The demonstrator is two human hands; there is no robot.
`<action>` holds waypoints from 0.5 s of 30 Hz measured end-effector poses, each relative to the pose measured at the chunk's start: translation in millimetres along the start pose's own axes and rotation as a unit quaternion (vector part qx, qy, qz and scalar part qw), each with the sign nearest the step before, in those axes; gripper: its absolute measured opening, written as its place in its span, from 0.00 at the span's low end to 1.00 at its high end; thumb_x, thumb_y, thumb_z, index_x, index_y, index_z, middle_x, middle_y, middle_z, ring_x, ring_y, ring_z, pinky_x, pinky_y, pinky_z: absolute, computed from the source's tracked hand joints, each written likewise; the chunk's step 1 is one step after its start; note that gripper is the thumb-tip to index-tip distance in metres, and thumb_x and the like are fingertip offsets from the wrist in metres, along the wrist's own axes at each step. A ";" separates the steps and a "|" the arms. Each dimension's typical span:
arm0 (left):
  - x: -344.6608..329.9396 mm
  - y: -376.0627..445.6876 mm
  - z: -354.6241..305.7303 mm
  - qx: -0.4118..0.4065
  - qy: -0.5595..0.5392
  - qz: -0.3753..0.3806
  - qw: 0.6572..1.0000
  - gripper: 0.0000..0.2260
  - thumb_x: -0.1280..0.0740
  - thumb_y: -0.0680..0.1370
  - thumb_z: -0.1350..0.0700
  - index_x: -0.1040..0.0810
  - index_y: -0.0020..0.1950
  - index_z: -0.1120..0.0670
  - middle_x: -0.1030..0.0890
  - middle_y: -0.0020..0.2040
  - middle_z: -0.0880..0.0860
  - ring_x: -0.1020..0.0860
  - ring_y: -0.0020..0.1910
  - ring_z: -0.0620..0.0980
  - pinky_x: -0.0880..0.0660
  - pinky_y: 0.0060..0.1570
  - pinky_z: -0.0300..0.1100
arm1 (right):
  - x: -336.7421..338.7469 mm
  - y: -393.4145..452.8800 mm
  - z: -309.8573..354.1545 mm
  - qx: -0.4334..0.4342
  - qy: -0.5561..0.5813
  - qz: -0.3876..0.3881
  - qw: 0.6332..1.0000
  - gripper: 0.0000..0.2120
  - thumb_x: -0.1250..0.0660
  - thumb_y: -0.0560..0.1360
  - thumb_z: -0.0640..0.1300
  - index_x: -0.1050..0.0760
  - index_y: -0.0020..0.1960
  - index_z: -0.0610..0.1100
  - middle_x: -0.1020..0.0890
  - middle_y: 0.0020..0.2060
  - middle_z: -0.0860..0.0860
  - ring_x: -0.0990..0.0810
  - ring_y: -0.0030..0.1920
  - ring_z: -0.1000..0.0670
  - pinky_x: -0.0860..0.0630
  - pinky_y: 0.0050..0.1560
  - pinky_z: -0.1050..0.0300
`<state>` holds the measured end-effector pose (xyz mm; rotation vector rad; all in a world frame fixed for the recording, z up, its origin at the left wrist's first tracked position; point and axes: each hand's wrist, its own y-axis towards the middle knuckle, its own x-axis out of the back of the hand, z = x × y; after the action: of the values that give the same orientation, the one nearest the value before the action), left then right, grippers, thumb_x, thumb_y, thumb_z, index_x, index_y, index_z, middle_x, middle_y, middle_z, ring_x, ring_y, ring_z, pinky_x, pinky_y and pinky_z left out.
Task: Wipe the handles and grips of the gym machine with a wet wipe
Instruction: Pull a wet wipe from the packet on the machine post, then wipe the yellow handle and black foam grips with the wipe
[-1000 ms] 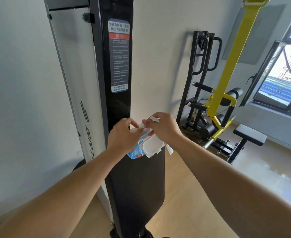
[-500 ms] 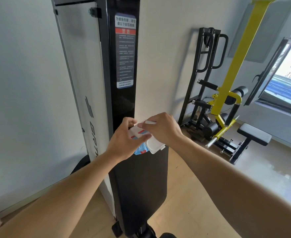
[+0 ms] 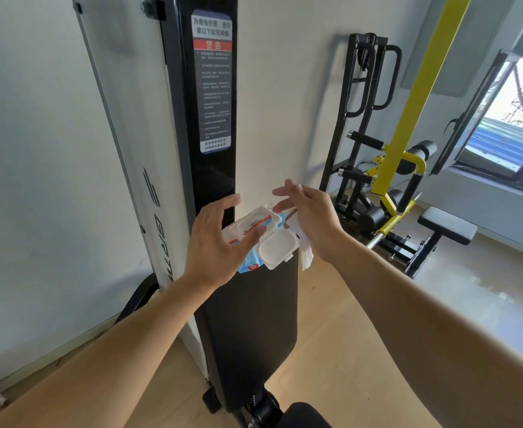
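White plastic and blue film made up the wet-wipe pack [image 3: 255, 239], and it sat between our two grips, perched on the top edge of the machine's black upright pad [image 3: 251, 329]. Our left hand [image 3: 214, 242] was spread wide at 9 o'clock of the pack, fingers released, gripping nothing, the fingertips just over the pack. Our right hand [image 3: 311, 220] was at 3 o'clock, fingers splayed too; a wipe [image 3: 306, 256] hung below it, and we could not tell whether it was pinched or only trailing from the pack. The flip lid [image 3: 276, 248] stood open at the pack's 5 o'clock side.

Our worry was the perch: with neither hand clamped on it, the pack could have slid off that narrow edge to the floor [image 3: 346, 350]. A wipe still joined to the next sheet would have tugged it over. An open lid would also have let the rest dry. The yellow machine [image 3: 408, 112], with its black handles [image 3: 365, 140], stood well apart at 2 o'clock, unwiped so far as we could judge.
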<state>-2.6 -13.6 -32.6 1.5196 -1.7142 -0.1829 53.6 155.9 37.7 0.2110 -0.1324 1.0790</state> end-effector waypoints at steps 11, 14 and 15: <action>-69.4 -34.3 -126.9 0.118 -0.210 0.143 0.960 0.25 0.24 0.71 0.44 0.31 0.63 0.46 0.23 0.58 0.40 0.22 0.55 0.39 0.24 0.54 0.36 | 98.6 -38.7 -27.9 -0.099 0.333 0.029 0.937 0.22 0.41 0.82 0.58 0.15 0.58 0.44 0.23 0.39 0.50 0.26 0.39 0.52 0.27 0.43 0.57; -108.7 -52.7 -159.3 0.285 -0.287 0.248 0.880 0.26 0.23 0.69 0.43 0.28 0.62 0.49 0.19 0.57 0.48 0.19 0.52 0.45 0.20 0.54 0.44 | 142.9 -60.2 -46.0 -0.091 0.330 -0.004 0.940 0.21 0.40 0.82 0.57 0.15 0.59 0.45 0.21 0.44 0.49 0.25 0.46 0.50 0.26 0.51 0.55; -122.0 -60.8 -168.9 0.285 -0.271 0.267 0.880 0.24 0.24 0.69 0.41 0.25 0.59 0.49 0.18 0.55 0.49 0.18 0.51 0.47 0.20 0.54 0.46 | 158.8 -67.3 -52.8 -0.088 0.321 -0.010 0.943 0.21 0.40 0.82 0.57 0.16 0.60 0.45 0.20 0.46 0.49 0.25 0.49 0.50 0.26 0.54 0.54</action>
<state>145.0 144.6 -15.4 1.3799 -2.7609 0.2355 187.5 274.1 12.5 -0.3064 0.3594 1.0612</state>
